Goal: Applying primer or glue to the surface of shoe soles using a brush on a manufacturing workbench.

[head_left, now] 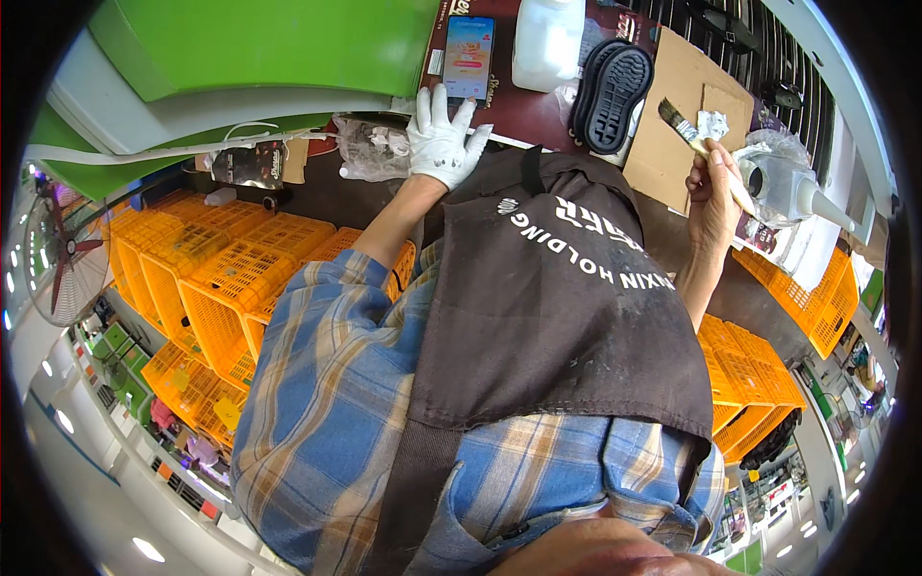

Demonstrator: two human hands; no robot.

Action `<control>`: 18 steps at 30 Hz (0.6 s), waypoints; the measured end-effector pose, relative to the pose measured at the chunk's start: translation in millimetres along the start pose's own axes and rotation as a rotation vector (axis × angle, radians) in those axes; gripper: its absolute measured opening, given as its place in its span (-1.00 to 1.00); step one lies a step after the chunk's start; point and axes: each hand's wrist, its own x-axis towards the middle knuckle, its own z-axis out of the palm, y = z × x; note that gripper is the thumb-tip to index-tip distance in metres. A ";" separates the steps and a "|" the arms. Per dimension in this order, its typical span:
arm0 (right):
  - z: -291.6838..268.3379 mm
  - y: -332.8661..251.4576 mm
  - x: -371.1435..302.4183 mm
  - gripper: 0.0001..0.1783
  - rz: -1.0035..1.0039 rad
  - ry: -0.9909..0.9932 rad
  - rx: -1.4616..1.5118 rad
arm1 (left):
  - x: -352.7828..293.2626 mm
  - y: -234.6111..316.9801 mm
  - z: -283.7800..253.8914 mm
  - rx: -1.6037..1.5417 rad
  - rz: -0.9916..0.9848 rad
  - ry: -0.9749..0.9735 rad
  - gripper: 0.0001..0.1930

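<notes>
My left hand (445, 142), in a white glove with dark-smudged fingertips, lies with fingers spread at the bench edge. Its fingertips reach the lower end of a phone (470, 53) with a lit screen. Bare, my right hand (715, 187) is closed round the pale handle of a brush (678, 122) with dark bristles, held over a cardboard sheet (663, 158). Between the hands lies a pair of black shoe soles (615, 96), tread side up. A white plastic container (548, 43) stands just left of them.
Right of the brush is a clear plastic bottle with a spout (783, 187). A crumpled clear bag (373, 149) lies left of my glove. Green machine housing (269, 43) rises at the far left. Orange crates (226, 288) stand below on both sides; a fan (67, 247) is at the left rim.
</notes>
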 end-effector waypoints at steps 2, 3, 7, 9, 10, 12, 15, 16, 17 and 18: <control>0.0 -0.2 -0.3 -0.71 0.005 0.003 0.002 | 1.7 0.6 2.3 -0.003 0.002 -0.004 -0.47; -0.4 -0.1 -0.7 -0.71 0.012 0.004 0.005 | 2.3 0.9 2.7 -0.002 -0.006 -0.017 -0.47; -2.4 0.3 -2.7 -0.70 0.001 0.021 -0.002 | 4.3 0.9 6.6 -0.007 -0.013 -0.047 -0.47; -3.4 0.0 -3.8 -0.71 0.005 0.025 0.012 | 6.0 1.5 5.8 -0.006 -0.004 -0.043 -0.49; -3.9 -0.4 -4.3 -0.71 0.004 0.027 0.013 | 6.7 1.9 5.4 -0.005 -0.001 -0.040 -0.51; -4.9 -0.9 -5.3 -0.71 0.005 0.046 0.000 | 6.5 1.4 9.0 -0.013 0.000 -0.019 -0.50; -7.5 0.1 -4.7 -0.71 0.010 0.033 0.021 | 6.0 1.3 9.9 -0.024 -0.001 0.016 -0.47; -7.4 0.2 -5.1 -0.71 0.009 0.033 0.022 | 6.0 1.3 10.0 -0.029 -0.003 0.030 -0.45; -6.7 0.2 -5.6 -0.71 0.009 0.041 0.011 | 5.6 1.3 10.7 -0.029 -0.002 0.030 -0.45; -6.2 0.1 -6.0 -0.71 0.008 0.048 0.001 | 4.9 1.4 11.7 -0.032 -0.013 0.041 -0.42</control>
